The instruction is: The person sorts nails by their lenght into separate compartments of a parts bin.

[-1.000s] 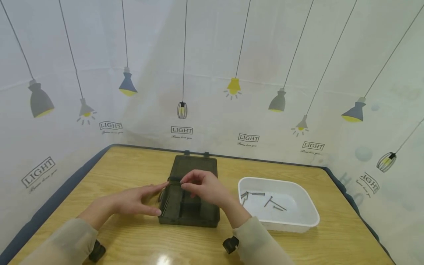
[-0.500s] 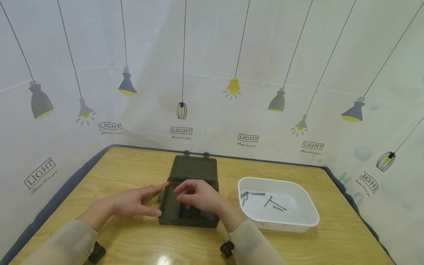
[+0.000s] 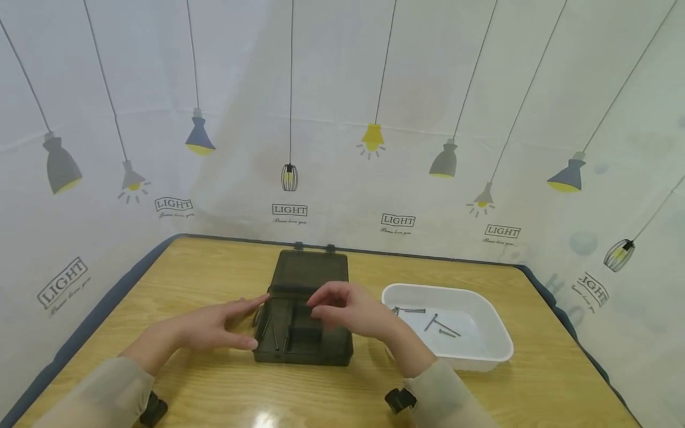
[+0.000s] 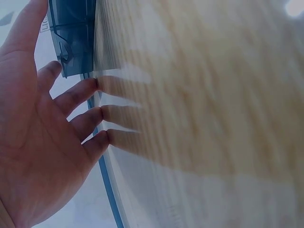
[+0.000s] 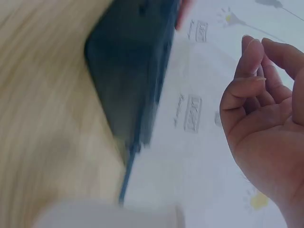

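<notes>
A dark see-through box (image 3: 313, 270) lies with its lid laid back, and several thin screws (image 3: 276, 337) are in its left compartment. My left hand (image 3: 211, 327) rests spread at the box's left side, thumb and forefinger touching its edge. In the left wrist view the left hand (image 4: 42, 137) is beside the box (image 4: 72, 28), its other fingertips on the table. Above the right part of the box is my right hand (image 3: 364, 312), fingers loosely bent. The right wrist view shows nothing held in the right hand (image 5: 270, 109), with the box (image 5: 126, 66) beyond.
Right of the box stands a white tray (image 3: 503, 324) with several screws (image 3: 448, 326) in it; my right forearm crosses its left edge. The wooden table (image 3: 214, 392) ends at a curtain (image 3: 342, 178) printed with lamps.
My right hand dipped toward the box's left compartment, then moved back to the right, uncovering the screws there. The left hand has stayed at the box's edge.
</notes>
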Available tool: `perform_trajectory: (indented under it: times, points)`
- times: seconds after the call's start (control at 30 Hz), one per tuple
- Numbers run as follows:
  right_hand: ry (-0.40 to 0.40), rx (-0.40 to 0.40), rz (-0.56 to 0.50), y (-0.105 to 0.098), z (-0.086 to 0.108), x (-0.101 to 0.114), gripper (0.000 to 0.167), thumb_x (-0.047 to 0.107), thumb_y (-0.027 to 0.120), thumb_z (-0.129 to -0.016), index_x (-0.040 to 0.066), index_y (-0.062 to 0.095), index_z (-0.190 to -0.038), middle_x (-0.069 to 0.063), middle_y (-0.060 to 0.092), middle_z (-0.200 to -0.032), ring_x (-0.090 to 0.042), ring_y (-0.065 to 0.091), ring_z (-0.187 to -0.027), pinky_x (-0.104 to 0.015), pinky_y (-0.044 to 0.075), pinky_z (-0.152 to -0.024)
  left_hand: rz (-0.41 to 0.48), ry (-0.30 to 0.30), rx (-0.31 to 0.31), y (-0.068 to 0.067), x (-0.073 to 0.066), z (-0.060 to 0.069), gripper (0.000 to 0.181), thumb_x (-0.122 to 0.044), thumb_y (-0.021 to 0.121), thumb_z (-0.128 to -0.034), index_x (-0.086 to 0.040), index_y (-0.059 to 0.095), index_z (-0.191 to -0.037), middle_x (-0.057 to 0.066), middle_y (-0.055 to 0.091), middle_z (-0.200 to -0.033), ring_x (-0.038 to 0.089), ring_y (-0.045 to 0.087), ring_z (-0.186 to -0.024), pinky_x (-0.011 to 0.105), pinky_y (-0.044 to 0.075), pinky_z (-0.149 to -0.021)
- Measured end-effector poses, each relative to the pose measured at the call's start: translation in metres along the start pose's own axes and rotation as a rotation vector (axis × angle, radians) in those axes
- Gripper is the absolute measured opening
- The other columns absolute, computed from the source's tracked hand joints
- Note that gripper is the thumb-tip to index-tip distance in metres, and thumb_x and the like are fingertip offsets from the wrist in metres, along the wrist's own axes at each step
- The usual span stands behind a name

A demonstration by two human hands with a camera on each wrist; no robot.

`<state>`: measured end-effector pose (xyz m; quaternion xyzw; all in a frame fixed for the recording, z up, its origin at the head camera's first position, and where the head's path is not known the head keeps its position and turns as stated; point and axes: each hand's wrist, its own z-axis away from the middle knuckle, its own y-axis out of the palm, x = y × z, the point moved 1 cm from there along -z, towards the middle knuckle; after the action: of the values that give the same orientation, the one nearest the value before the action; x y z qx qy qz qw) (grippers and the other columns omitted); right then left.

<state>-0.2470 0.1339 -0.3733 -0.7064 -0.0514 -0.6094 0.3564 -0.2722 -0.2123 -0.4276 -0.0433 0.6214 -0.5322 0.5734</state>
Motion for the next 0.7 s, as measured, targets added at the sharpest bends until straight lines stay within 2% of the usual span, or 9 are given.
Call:
perform_trajectory:
  times: [0.13, 0.33, 0.5, 0.7]
  points:
    - [0.031, -0.036, 0.041, -0.028, 0.023, -0.008, 0.017, 0.026, 0.071, -0.108, 0.018, 0.077, -0.122, -0.009, 0.076, -0.113, -0.027, 0.072, -0.088, -0.039, 0.064, -0.080, 0.000, 0.003, -0.003, 0.002, 0.001, 0.000, 0.096, -0.056, 0.076, -0.1011, -0.034, 0.022, -0.177, 0.014, 0.025, -0.183, 0.055, 0.011, -0.168, 0.082, 0.014, -0.128]
    - [0.094, -0.129, 0.084, -0.074, 0.056, -0.036, 0.022, 0.028, 0.072, -0.109, 0.013, 0.076, -0.124, -0.010, 0.075, -0.109, -0.022, 0.070, -0.082, -0.032, 0.059, -0.068, 0.010, -0.007, 0.002, 0.000, -0.001, -0.001, 0.095, -0.056, 0.075, -0.1014, -0.036, 0.022, -0.177, 0.010, 0.026, -0.183, 0.054, 0.011, -0.169, 0.082, 0.014, -0.129]
    - [0.190, -0.191, 0.128, -0.110, 0.078, -0.065, 0.028, 0.031, 0.072, -0.108, 0.009, 0.074, -0.126, -0.009, 0.075, -0.100, -0.023, 0.069, -0.082, -0.032, 0.054, -0.063, 0.005, -0.005, 0.006, 0.001, 0.000, -0.002, 0.095, -0.056, 0.075, -0.1016, -0.035, 0.022, -0.177, 0.011, 0.026, -0.183, 0.054, 0.011, -0.168, 0.082, 0.015, -0.128]
    - [0.301, -0.213, 0.150, -0.138, 0.092, -0.095, 0.029, 0.027, 0.073, -0.108, 0.009, 0.075, -0.130, -0.014, 0.076, -0.117, -0.025, 0.069, -0.089, -0.034, 0.058, -0.068, 0.000, 0.000, 0.001, 0.001, 0.001, -0.002, 0.094, -0.055, 0.075, -0.1017, -0.034, 0.023, -0.177, 0.013, 0.024, -0.183, 0.056, 0.010, -0.168, 0.083, 0.014, -0.128]
